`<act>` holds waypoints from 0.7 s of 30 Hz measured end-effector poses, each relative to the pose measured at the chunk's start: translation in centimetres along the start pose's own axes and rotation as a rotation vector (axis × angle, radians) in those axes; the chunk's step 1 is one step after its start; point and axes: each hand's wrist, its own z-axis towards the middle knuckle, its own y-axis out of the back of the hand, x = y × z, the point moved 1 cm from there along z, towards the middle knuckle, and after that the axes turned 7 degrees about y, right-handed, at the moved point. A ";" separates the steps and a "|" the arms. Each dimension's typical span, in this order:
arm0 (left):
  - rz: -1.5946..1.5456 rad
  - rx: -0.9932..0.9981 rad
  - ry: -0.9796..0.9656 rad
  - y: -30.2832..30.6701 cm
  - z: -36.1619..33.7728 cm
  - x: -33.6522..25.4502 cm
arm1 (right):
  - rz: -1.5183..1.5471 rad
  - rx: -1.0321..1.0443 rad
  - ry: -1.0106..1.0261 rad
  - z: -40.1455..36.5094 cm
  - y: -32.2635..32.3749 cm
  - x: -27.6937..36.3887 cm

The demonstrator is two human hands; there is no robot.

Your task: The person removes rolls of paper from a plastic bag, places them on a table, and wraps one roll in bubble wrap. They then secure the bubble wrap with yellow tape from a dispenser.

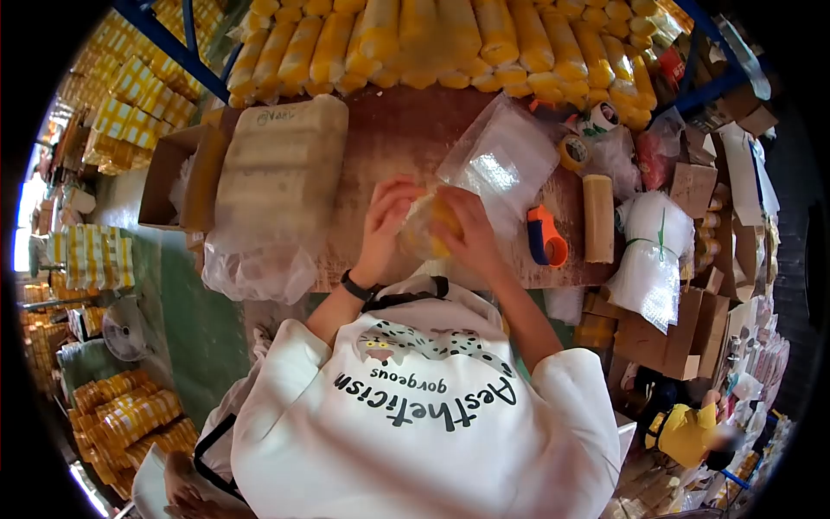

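Observation:
Between my two hands, close to the table's front edge, is a yellow item in clear plastic wrap (419, 229). My left hand (389, 216), with a black band on the wrist, has its fingers bent at the item's left side. The fingers of my right hand (465, 227) curl over its right side, pressed on the yellow part. Just beyond my right hand lies a stack of clear bubble-wrap sheets (510, 164). To the right of that sits an orange and blue tape dispenser (547, 235).
A large wrapped pack (281, 164) and an open carton (186, 177) stand left. Yellow wrapped rolls (415, 39) line the table's back. Right are tape rolls (573, 152), a brown block (598, 219) and tied bubble wrap (650, 251). A person in yellow (683, 435) is lower right.

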 end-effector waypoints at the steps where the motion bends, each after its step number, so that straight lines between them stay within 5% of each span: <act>1: -0.153 0.060 0.106 0.2 0.3 -1.0 | 0.007 -0.060 0.003 0.5 0.5 0.7; 3: -0.462 0.167 0.326 0.4 0.1 -3.1 | 0.027 -0.163 0.007 1.5 2.1 2.9; 9: -0.270 0.167 0.404 -0.7 -0.7 -4.4 | 0.533 -0.063 -0.358 1.5 3.1 4.4; 18: 0.279 0.143 0.187 -2.1 -2.6 -4.1 | 0.629 -0.102 -0.542 -1.5 3.0 4.4; 21: 0.601 0.083 -0.121 -2.3 -3.0 -3.8 | 0.437 -0.116 -0.473 -2.1 2.6 4.4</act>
